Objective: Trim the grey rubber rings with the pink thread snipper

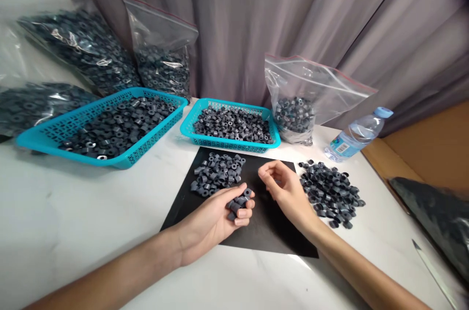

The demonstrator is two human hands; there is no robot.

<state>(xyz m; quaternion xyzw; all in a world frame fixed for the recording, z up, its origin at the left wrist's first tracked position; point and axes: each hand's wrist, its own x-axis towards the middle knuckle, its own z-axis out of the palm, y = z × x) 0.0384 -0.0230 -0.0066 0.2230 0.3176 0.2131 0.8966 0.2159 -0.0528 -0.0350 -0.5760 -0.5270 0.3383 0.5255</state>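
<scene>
My left hand (210, 215), palm up and fingers curled, holds several small dark grey ring-shaped plastic pieces (238, 204) over a black mat (260, 237). To its right, my right hand (289, 190) is raised above the mat with thumb and forefinger pinched together. What the pinch holds, if anything, I cannot make out. Just beyond my left hand lies a heap of grey rings (219, 173) on the mat. A second pile of dark ring-like pieces (331, 194) is spread on the white table, right of my right wrist.
Two blue plastic baskets (146, 144) (234, 143) full of such pieces stand at the back. Zip bags of pieces (163, 63) (295, 114) stand behind and beside them. A water bottle (355, 136) is at the right, near the white table's (120, 202) edge and a cardboard box (432, 146).
</scene>
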